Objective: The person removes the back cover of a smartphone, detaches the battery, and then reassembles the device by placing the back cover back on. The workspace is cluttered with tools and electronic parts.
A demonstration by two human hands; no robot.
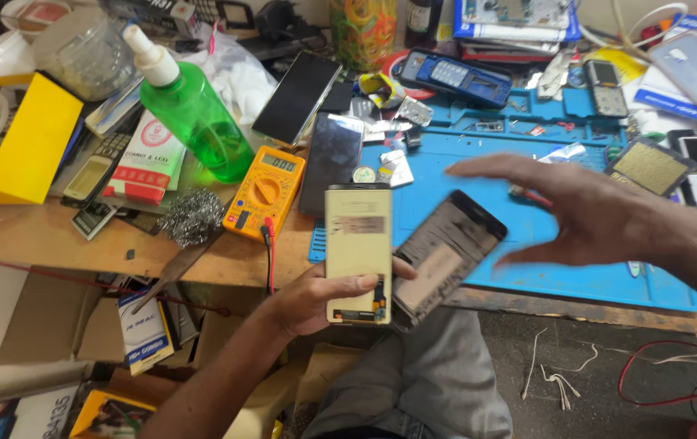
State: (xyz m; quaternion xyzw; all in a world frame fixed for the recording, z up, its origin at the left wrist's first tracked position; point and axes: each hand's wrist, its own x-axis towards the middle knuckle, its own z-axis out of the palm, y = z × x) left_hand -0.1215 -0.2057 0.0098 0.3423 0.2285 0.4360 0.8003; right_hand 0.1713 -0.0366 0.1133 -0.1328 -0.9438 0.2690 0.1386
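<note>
1. The left hand (324, 297) has its thumb pressed across the lower face of a pale gold, flat rectangular phone panel (358, 252), the other fingers gripping behind it, out of view.
2. Beside it leans a dark glass phone screen (444, 254), blurred; I cannot tell whether the left fingers pinch its lower end.
3. The right hand (584, 215) hovers above it, fingers spread and curved, holding nothing.
4. Both panels hang past the front edge of the blue rubber work mat (576, 280), over the lap.
5. Risk, as I judge it: the dark screen could slip and drop off the bench, since its grip looks slight.
6. An orange multimeter (265, 191) sits near the mat's left edge.
</note>
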